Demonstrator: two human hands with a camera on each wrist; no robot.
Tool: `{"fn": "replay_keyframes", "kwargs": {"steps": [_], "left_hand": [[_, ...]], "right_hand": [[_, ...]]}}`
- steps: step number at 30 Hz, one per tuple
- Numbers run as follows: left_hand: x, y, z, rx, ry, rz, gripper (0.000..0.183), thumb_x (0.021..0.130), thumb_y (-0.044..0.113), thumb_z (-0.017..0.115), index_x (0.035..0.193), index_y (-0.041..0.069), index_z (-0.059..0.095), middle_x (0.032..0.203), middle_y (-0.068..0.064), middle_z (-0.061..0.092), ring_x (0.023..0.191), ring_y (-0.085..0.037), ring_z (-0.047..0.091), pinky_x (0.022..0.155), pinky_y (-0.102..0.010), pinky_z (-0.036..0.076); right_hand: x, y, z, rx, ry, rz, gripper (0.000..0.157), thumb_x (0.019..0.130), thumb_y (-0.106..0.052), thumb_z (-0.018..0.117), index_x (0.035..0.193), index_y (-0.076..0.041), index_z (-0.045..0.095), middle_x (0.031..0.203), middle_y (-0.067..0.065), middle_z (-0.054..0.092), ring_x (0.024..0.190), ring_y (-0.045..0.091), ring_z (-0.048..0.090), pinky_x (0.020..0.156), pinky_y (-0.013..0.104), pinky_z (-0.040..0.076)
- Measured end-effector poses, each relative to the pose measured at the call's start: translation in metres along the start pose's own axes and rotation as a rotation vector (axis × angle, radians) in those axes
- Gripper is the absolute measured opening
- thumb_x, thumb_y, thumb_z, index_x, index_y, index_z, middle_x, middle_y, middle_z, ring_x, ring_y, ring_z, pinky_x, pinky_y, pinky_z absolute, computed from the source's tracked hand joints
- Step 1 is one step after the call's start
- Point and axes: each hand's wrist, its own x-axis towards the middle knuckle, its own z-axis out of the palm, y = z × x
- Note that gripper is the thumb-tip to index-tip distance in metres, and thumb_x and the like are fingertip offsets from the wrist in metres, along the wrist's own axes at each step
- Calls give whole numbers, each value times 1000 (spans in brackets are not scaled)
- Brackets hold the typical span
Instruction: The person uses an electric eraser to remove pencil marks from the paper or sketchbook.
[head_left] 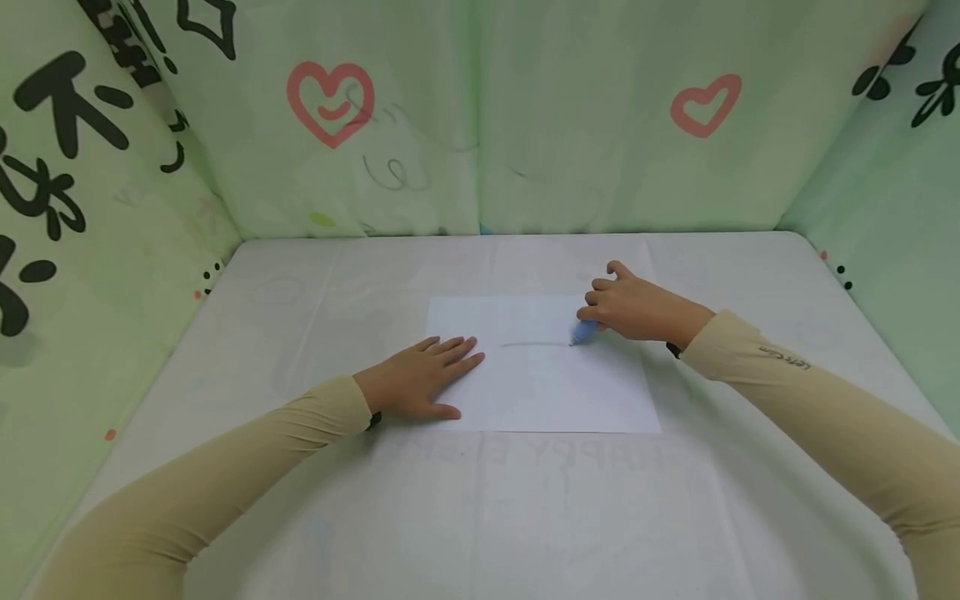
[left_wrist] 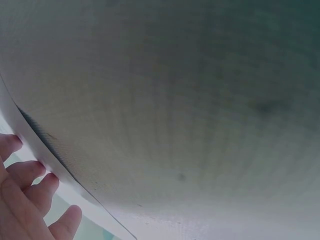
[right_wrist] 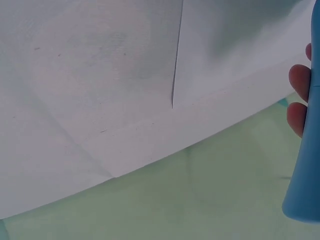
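A sheet of white paper point(head_left: 555, 392) lies on the white-covered table. My left hand point(head_left: 423, 379) rests flat on its left side, fingers spread and thumb apart; the left wrist view catches these fingers point(left_wrist: 37, 195) at the lower left. Over the sheet's upper right part, my right hand point(head_left: 637, 308) grips a thick blue pen point(head_left: 583, 332), its narrow tip pointing down at the paper. A thin grey line point(head_left: 534, 344) runs leftward from near that tip. In the right wrist view the pen's wide smooth barrel point(right_wrist: 305, 170) shows at the right edge, with fingertips point(right_wrist: 299, 82) behind it.
Pale green curtains point(head_left: 555, 167) with red hearts and black markings stand behind and on both sides of the table point(head_left: 375, 517). Faint mirrored lettering point(head_left: 540, 452) shows on the white cover below the paper. Both forearms reach in from the near corners.
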Motion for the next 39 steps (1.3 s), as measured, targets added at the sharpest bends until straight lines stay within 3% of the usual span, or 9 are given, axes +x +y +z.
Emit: {"fn": "replay_keyframes", "kwargs": {"steps": [4,11,39], "left_hand": [[0,0,-1,-5,-2,3,84,90,59,47,152,13,14,159,-11,13,146,-28,16,118,-48,17],[0,1,-1,-4,-10,-2,84,90,59,46,152,14,13,159,-11,12,147,-27,15,118,-48,16],[-3,0,-3,-16,16,13,83,90,57,49,152,11,16,158,-14,16,146,-30,18,117,-49,18]], "right_hand": [[2,0,2,10,26,-3,23,72,-16,78,89,-12,64,78,4,62,78,22,54,83,48,39],[3,1,0,18,-58,17,22,74,-16,77,93,-14,66,81,3,65,80,21,54,83,48,37],[12,1,-2,23,-82,3,20,75,-18,76,93,-14,66,79,2,64,79,19,53,85,49,39]]}}
